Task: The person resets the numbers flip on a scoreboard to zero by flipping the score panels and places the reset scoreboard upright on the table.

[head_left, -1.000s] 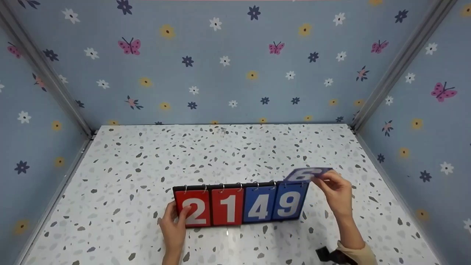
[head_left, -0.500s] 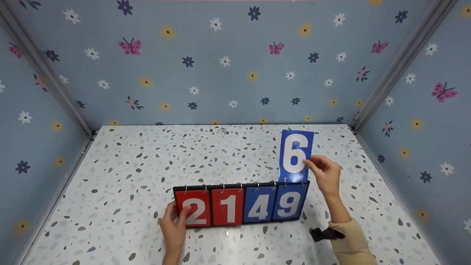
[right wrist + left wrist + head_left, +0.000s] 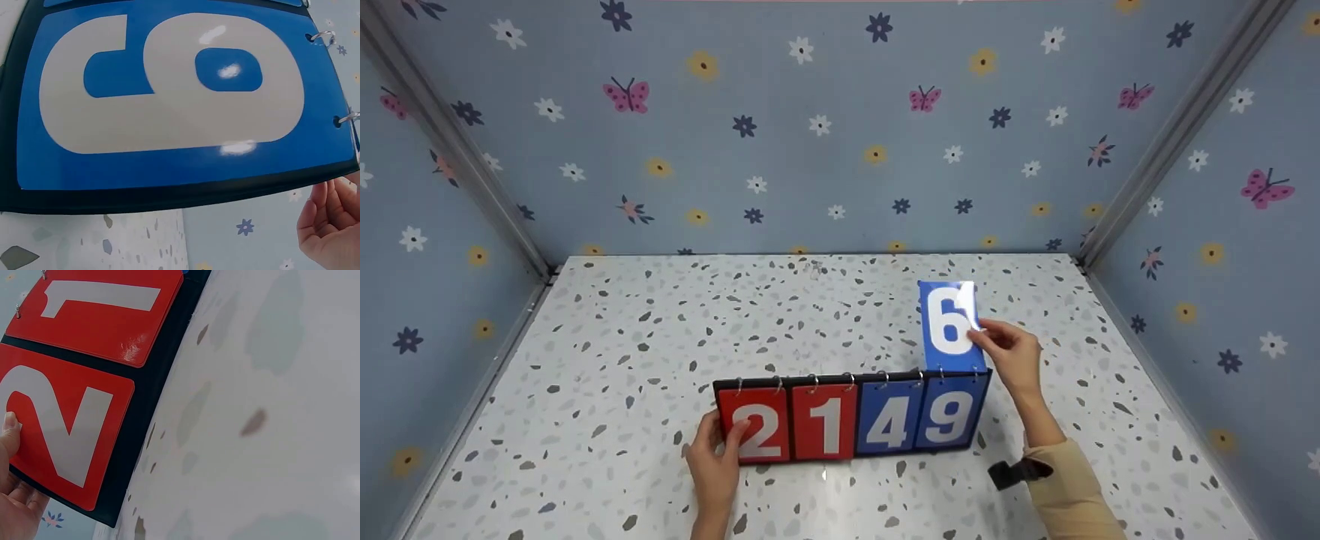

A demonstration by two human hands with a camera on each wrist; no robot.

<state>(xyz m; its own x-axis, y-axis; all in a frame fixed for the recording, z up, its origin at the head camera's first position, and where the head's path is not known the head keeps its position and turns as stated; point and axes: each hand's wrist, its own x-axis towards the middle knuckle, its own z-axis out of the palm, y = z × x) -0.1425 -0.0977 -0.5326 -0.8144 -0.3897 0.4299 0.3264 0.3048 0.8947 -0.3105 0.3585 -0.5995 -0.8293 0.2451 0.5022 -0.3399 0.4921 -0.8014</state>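
A flip scoreboard stands tilted on the table, its cards hung on metal rings [image 3: 848,378]. From the left it reads a red 2 card [image 3: 769,442], a red 1 card [image 3: 844,420], a blue 4 card [image 3: 877,394] and a blue 9 card [image 3: 185,124]. My left hand [image 3: 714,457] grips the board's left end, thumb on the red 2 card. My right hand [image 3: 1014,356] pinches the right edge of a blue card marked 6 [image 3: 936,360], flipped up above the top edge. In the right wrist view the fingers show partly behind the board.
The board rests on a white speckled table [image 3: 660,322]. Blue flowered panels [image 3: 840,150] enclose the back and both sides, with grey metal posts [image 3: 1177,120] at the corners. A black strap [image 3: 1020,474] hangs at the right sleeve [image 3: 1069,487].
My right hand has swung the blue 6 card from nearly flat above the ring edge to raised behind it, then moved slightly left with it. The left hand has stayed in place.
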